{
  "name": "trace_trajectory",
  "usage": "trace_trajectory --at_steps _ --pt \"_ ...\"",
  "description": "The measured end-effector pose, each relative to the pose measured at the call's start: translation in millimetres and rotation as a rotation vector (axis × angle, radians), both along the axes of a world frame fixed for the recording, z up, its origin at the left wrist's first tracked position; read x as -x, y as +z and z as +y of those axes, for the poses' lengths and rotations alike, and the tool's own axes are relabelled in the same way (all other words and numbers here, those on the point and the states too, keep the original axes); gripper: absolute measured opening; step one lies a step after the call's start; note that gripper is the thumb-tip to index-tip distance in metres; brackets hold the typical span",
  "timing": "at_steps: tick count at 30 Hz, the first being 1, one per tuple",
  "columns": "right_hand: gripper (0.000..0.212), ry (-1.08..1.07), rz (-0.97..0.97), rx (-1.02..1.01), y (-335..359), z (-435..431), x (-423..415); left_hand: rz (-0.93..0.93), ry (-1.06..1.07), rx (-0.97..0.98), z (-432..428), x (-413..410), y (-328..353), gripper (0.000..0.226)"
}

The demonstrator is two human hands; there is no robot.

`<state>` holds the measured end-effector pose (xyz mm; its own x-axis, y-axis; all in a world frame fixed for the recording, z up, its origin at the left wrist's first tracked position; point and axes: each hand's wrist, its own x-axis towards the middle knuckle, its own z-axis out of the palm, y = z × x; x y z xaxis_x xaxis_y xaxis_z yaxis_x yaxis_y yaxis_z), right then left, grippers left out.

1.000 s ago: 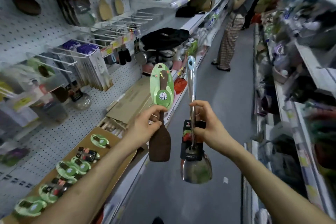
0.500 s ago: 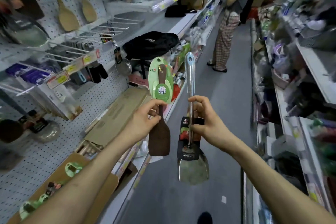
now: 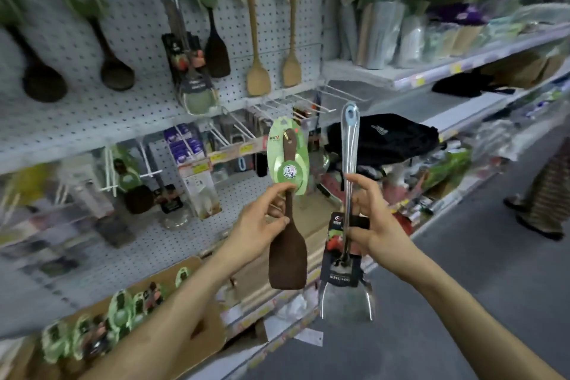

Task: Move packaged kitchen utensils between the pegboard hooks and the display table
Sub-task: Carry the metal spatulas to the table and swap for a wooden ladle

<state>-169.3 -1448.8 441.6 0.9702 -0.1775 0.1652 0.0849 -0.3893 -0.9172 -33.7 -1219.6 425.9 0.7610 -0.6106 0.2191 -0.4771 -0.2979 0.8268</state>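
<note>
In front of the white pegboard (image 3: 129, 40), the left hand (image 3: 259, 225) grips a dark brown wooden spatula on a green card (image 3: 288, 203); the right hand (image 3: 374, 225) grips a shiny steel turner with a black label (image 3: 347, 225). Both upright, side by side, apart.

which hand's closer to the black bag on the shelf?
Right. The right hand, gripping the steel turner, sits just below the black bag in view; the left hand, holding the brown spatula, is off to the bag's left.
</note>
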Motion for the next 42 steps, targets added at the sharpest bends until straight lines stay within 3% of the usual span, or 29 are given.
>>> trace_trajectory --at_steps 11,21,29,37,42 --pt "0.113 0.295 -0.137 0.043 34 -21 -152 -0.059 0.238 0.137 7 -106 36 0.076" --pt "0.116 0.534 -0.181 0.006 89 -1 -246 -0.125 0.399 0.114 32 -136 66 0.087" --pt "0.124 0.700 -0.317 0.089 156 22 -288 -0.237 0.532 0.172 62 -146 123 0.091" --pt "0.121 0.735 -0.493 0.127 206 46 -306 -0.342 0.599 0.159 81 -162 157 0.093" --pt "0.119 0.781 -0.494 0.086 219 56 -306 -0.380 0.626 0.123 93 -167 161 0.095"
